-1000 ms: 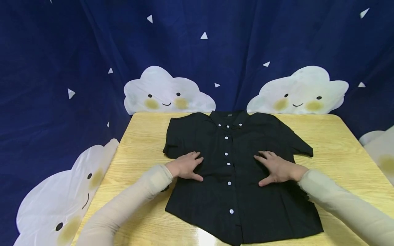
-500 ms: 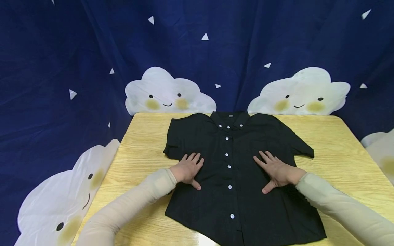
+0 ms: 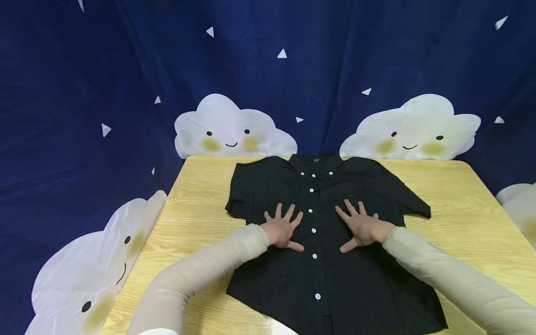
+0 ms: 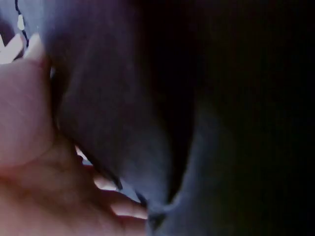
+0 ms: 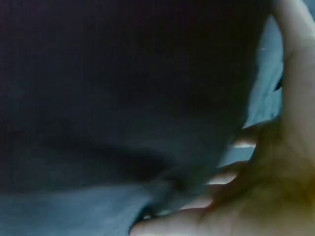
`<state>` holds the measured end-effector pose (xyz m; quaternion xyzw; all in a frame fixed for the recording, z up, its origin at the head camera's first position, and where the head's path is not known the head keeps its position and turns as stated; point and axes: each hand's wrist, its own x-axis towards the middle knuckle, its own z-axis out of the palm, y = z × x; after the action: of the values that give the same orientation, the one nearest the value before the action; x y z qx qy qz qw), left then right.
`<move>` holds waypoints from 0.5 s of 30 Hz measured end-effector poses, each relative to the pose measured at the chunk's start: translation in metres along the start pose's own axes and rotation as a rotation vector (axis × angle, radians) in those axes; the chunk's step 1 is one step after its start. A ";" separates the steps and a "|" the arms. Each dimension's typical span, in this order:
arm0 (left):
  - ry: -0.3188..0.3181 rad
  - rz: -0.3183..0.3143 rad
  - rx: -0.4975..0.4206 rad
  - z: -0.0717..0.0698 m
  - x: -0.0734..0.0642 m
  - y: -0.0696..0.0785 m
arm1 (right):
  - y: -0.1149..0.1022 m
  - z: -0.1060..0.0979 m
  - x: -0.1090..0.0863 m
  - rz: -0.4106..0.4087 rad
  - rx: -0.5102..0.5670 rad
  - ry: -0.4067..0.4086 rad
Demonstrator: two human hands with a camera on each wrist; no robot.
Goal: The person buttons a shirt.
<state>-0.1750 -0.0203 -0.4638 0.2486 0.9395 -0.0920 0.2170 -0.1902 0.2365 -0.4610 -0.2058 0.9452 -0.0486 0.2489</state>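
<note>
A black short-sleeved shirt (image 3: 351, 288) lies front side up, its collar at the far side and a line of white buttons down the middle. My left hand (image 3: 281, 230) rests on the shirt just left of the buttons, fingers spread and straight. To the right of the buttons my right hand (image 3: 361, 228) lies on the cloth, its fingers also spread. Dark cloth fills most of both wrist views, with part of the left hand (image 4: 44, 147) at the left edge of one and the right hand (image 5: 266, 182) at the right edge of the other.
The shirt lies on a light wooden table (image 3: 201, 204) with rounded far corners. Behind it hangs a dark blue curtain (image 3: 251, 65) with white triangles and smiling clouds. The shirt's front hem runs out of the bottom of the head view.
Both hands have slid inward over the shirt toward the buttons, the left one farther to the right. Their fingers are spread wider. The head view has shifted slightly.
</note>
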 end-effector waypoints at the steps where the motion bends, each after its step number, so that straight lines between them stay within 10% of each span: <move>1: -0.009 -0.018 0.002 0.001 0.001 0.000 | 0.002 0.001 0.000 0.005 -0.001 -0.002; 15: -0.068 -0.100 0.027 0.003 0.003 0.001 | 0.006 0.002 -0.005 0.025 -0.021 -0.027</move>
<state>-0.1753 -0.0192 -0.4678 0.2012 0.9415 -0.1236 0.2404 -0.1879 0.2437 -0.4616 -0.1970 0.9447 -0.0328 0.2601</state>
